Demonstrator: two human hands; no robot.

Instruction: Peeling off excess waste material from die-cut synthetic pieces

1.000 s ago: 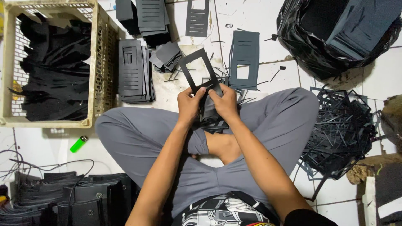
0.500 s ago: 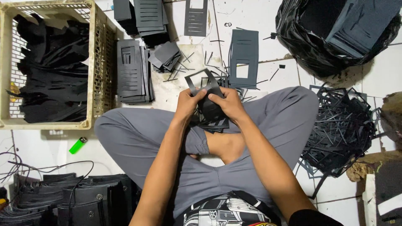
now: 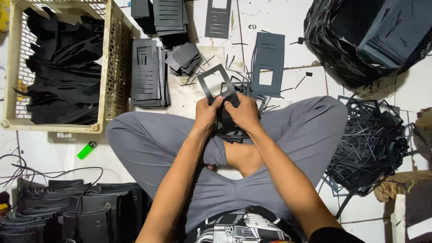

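Both hands [image 3: 227, 112] grip a black frame [image 3: 215, 84] over crowded floor [image 3: 288, 81].

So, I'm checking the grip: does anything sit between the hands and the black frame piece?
Nothing visible does. The left hand and right hand both pinch the black rectangular cut-out frame directly at its lower end.

The person sits cross-legged on the floor, both hands [image 3: 227, 112] together above the lap on a cut-out frame [image 3: 215, 84]. A crate [image 3: 113, 67] stands far left, a stack of sheets [image 3: 148, 72] beside it. A bag [image 3: 342, 49] sits far right, scraps [image 3: 373, 144] piled below it. A lighter [image 3: 86, 150] lies near the left knee.
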